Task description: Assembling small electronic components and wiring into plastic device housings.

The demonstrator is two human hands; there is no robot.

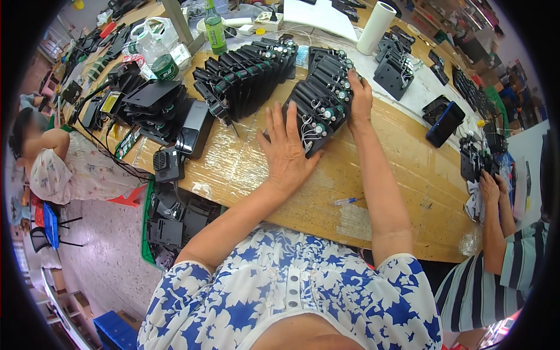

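A slanting row of black plastic units with white wires and small round metal parts [315, 108] stands on the tabletop in front of me. My left hand [286, 146] lies against the row's near left side, its fingers stretched and spread, its thumb by the near end. Along the right side rests my right hand [360, 100], fingers extended with their tips at the units' edge; its thumb is mostly hidden. Neither hand is closed round a single unit. Just left of this row leans a second row of similar black units [242, 79].
A stack of flat black parts [154, 105] and a grey box [195, 128] sit left. Beyond are a green bottle [214, 29] and a white roll [376, 28]. A phone [445, 123] stands right, near a co-worker's hands [490, 189]. A green crate [146, 230] holds black parts below.
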